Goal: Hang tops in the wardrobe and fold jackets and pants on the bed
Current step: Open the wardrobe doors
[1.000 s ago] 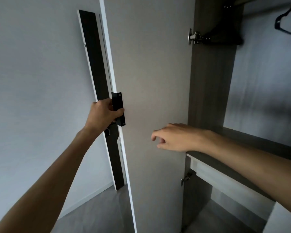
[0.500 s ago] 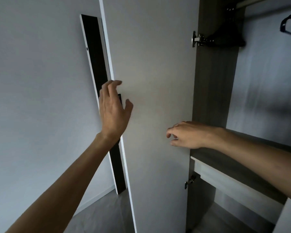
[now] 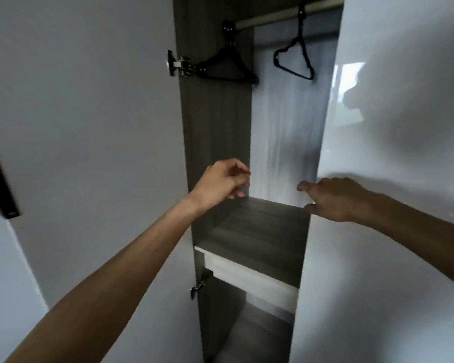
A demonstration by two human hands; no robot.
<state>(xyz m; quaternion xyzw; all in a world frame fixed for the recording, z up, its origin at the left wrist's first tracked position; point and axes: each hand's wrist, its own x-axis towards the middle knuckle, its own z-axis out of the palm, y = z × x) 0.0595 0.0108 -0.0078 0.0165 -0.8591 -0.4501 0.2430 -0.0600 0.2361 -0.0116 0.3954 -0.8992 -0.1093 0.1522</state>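
Now my left hand (image 3: 220,183), fingers loosely curled and holding nothing, is nearer than my empty, half-open right hand (image 3: 333,199) to the black plastic hanger (image 3: 227,65) on the grey metal rail (image 3: 286,14), which hangs at about twelve o'clock above it.

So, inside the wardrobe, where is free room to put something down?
The dark shelf below both hands lies bare. The rail is free between the two black hangers. The right door narrows the opening.
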